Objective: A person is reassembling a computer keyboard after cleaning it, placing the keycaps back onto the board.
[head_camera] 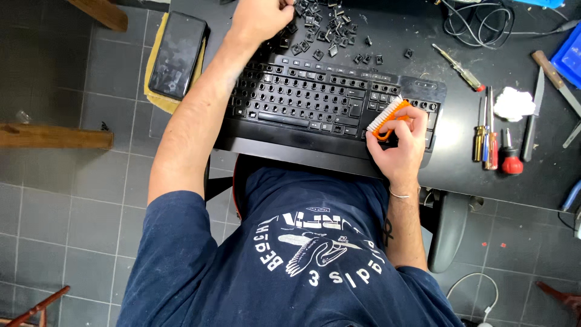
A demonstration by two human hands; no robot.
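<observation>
- Orange plastic brush [389, 118] with white bristles sits in the right hand [397, 145], whose grip is closed around the handle, fingers curled over it.
- That hand rests over the right end of the black keyboard [315, 103], near the number block, with the bristles touching the key area there. The wrist bends back toward the body, and a thin bracelet [402, 195] lies around it.
- Left arm stretches forward across the left end of the keyboard, up to the far side of the black desk [460, 163]. The left hand [260, 17] is closed in a fist at the top edge of the view; I cannot tell if it holds something.
- Loose black keycaps [327, 30] lie scattered just beside that fist, behind the keyboard.
- Near edge of the keyboard comes almost to the near edge of the desk, close to the person's body.
- Right of the keyboard there is a bare strip of desk, then screwdrivers [490, 142], a white cloth wad [514, 103] and a knife [534, 115].
- Left of the keyboard, a dark phone [177, 54] lies on a yellow cloth [158, 97] at the desk's left edge.
</observation>
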